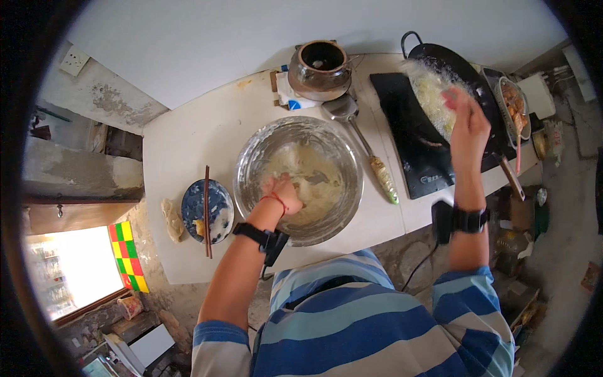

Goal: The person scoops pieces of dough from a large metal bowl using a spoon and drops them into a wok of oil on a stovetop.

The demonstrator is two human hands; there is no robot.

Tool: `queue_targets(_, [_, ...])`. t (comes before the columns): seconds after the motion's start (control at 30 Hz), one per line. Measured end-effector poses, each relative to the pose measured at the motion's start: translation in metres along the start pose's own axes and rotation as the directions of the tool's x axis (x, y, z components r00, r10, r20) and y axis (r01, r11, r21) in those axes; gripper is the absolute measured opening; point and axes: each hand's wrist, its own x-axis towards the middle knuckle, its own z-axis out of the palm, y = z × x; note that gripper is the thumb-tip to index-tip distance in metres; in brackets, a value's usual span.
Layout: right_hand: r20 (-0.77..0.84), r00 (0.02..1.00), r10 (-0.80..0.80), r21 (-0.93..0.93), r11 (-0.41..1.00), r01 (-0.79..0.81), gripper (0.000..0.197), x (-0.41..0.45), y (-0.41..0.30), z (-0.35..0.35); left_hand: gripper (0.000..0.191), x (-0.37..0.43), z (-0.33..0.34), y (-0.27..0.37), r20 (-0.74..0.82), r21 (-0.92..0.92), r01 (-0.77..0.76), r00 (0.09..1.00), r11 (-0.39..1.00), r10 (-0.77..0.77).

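My left hand, with a red string at the wrist, is down inside a wide stainless steel bowl. Pale wet batter covers the bowl's bottom, and some is smeared up the wall. The fingertips are sunk in or hidden by the batter, so their grip does not show. Over the near side of a black wok hangs my right hand, fingers pointing down and blurred. Whether anything is between them cannot be made out. Below it, oil foams and bubbles around pale pieces.
The wok stands on a black induction cooker. A metal spatula lies between bowl and cooker, a brown clay pot behind. Chopsticks rest across a blue plate beside a crumpled cloth. A basket of browned food sits far right.
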Motion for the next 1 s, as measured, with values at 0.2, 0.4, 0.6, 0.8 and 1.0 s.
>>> queue_targets(0.2, [0.406, 0.862, 0.303, 0.364, 0.812, -0.456, 0.029, -0.145, -0.003, 0.049, 0.117, 0.025, 0.022, 0.012, 0.144, -0.090, 0.096, 0.986, 0.991, -0.083])
queue_targets(0.4, [0.301, 0.855, 0.423, 0.301, 0.809, -0.506, 0.030, -0.176, -0.002, 0.076, 0.095, 0.036, 0.037, 0.033, -0.090, -0.491, -0.102, 0.994, 0.865, 0.066])
queue_targets(0.6, [0.281, 0.837, 0.469, 0.325, 0.774, -0.543, 0.030, -0.173, 0.001, 0.079, 0.039, 0.028, 0.028, 0.044, -0.025, -0.766, -0.157, 0.976, 0.623, 0.215])
queue_targets(0.8, [0.282, 0.841, 0.462, 0.580, 0.616, -0.533, 0.031, -0.169, -0.011, 0.056, 0.025, -0.023, -0.008, 0.021, -0.450, -0.720, -0.440, 0.885, 0.538, 0.122])
queue_targets(1.0, [0.355, 0.911, 0.210, 0.488, 0.790, -0.372, 0.028, -0.174, -0.052, 0.036, 0.015, -0.032, -0.004, 0.019, -0.762, -0.533, -0.585, 0.646, 0.611, -0.046])
